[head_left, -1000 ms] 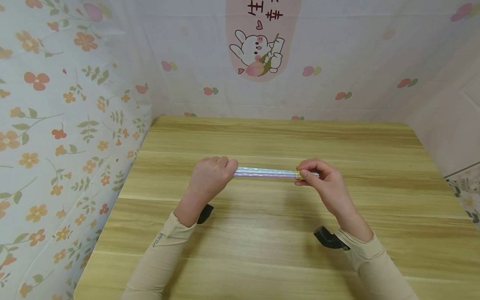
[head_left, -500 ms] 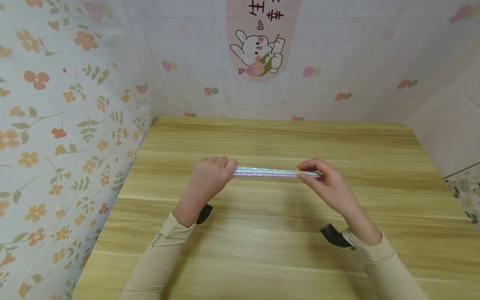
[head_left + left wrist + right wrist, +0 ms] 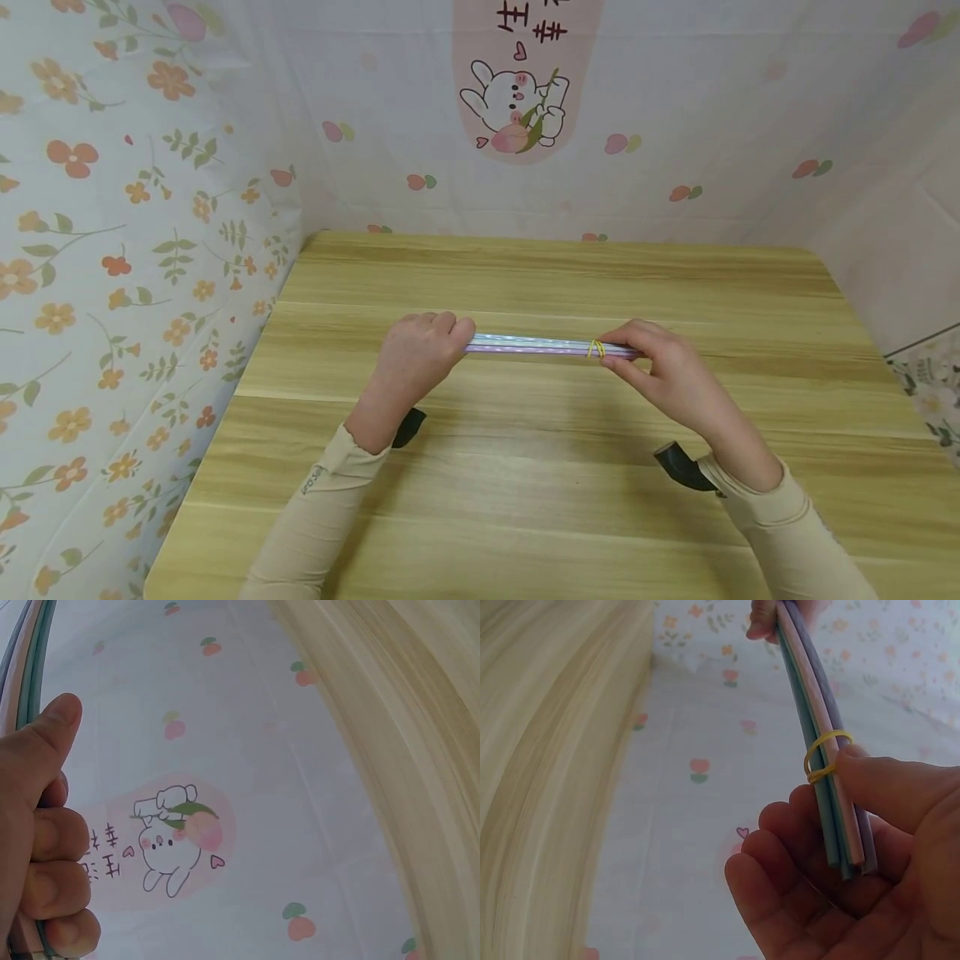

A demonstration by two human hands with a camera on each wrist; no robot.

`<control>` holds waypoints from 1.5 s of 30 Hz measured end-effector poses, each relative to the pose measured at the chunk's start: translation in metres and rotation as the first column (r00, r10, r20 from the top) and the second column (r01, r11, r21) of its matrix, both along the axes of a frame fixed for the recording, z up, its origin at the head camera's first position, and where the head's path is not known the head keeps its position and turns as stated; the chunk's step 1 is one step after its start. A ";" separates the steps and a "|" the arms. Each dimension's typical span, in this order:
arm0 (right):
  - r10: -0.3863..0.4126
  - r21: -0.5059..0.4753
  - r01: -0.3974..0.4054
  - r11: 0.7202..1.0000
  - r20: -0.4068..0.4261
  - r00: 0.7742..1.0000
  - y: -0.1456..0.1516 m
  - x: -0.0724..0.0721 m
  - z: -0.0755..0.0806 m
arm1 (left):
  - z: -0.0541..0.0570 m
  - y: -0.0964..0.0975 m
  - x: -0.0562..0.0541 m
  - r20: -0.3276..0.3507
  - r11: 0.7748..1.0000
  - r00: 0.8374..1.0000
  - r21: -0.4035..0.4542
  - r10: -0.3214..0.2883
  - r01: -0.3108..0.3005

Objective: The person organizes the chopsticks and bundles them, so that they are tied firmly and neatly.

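A bundle of slender pastel sticks (image 3: 528, 343), teal, pink and purple, stretches level between my hands above the table; whether they are straws or chopsticks I cannot tell. My left hand (image 3: 425, 350) grips the left part, fingers curled round it, as the left wrist view also shows. Near the right end a yellow rubber band (image 3: 828, 756) circles the bundle. Just beyond it, my right hand (image 3: 660, 362) pinches the sticks, with the thumb beside the band. In the right wrist view its other fingers curve loosely below the stick ends.
Below the hands spreads a wood-grain table (image 3: 517, 500). Printed white cloth (image 3: 375, 100) hangs at its back, and a flowered cloth (image 3: 142, 250) borders the left side. Black wrist-worn pieces (image 3: 684, 467) jut out near both sleeves.
My right wrist and forearm have swung to the right. The rubber band, earlier partly over the right fingertips, now shows round the sticks left of them. My left hand stays in place.
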State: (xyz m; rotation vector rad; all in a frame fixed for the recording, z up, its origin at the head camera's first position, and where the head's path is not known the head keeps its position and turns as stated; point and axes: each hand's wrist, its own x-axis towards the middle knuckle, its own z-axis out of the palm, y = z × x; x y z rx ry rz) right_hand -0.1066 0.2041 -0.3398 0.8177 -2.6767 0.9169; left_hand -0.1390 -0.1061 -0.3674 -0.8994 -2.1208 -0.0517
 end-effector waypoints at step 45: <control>0.112 0.008 -0.112 0.994 -0.128 0.985 -0.018 -0.007 -0.002 | 0.003 0.006 0.001 -0.016 1.000 1.000 -0.007 -0.023 0.022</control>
